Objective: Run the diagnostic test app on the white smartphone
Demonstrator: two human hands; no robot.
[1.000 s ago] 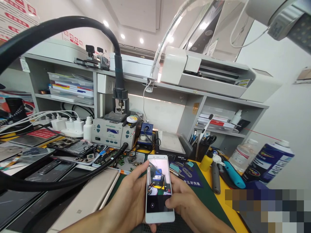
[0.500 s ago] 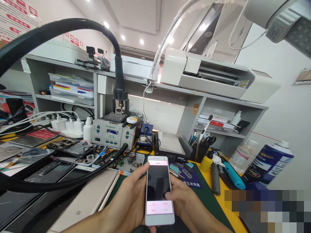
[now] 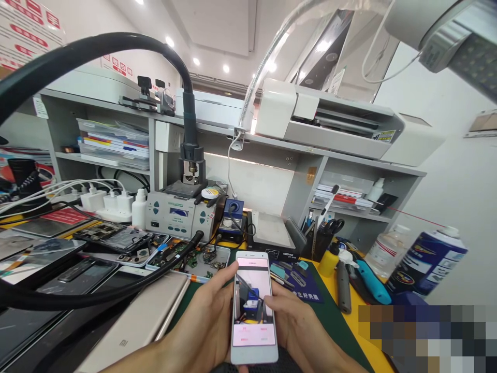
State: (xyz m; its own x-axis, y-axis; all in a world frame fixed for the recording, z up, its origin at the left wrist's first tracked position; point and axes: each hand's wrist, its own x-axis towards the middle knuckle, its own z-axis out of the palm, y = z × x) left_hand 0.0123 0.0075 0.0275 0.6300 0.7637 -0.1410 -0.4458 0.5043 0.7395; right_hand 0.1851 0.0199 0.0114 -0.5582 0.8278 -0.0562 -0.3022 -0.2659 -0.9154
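A white smartphone (image 3: 254,357) stands upright between my hands, low in the middle of the head view. Its lit screen shows a camera picture of blue equipment, with a pale band of red text below it. My left hand (image 3: 213,305) is closed around the phone's left edge, the thumb along its upper side. On the opposite edge my right hand (image 3: 293,316) grips the phone, its thumb at the right side of the screen. The fingers behind the phone are mostly hidden. Under both arms lies a green mat (image 3: 322,324).
Several phones, one with a gold back (image 3: 135,326), lie at left beneath a thick black hose (image 3: 104,298). Behind stands a hot-air station (image 3: 178,215) beside a tray of circuit boards (image 3: 212,264). Spray can (image 3: 430,261), bottle (image 3: 388,251) and pen holder (image 3: 322,238) stand at right.
The dark area on the phone screen has turned into a live camera picture. My right thumb has risen slightly along the screen's edge. Both hands keep their hold.
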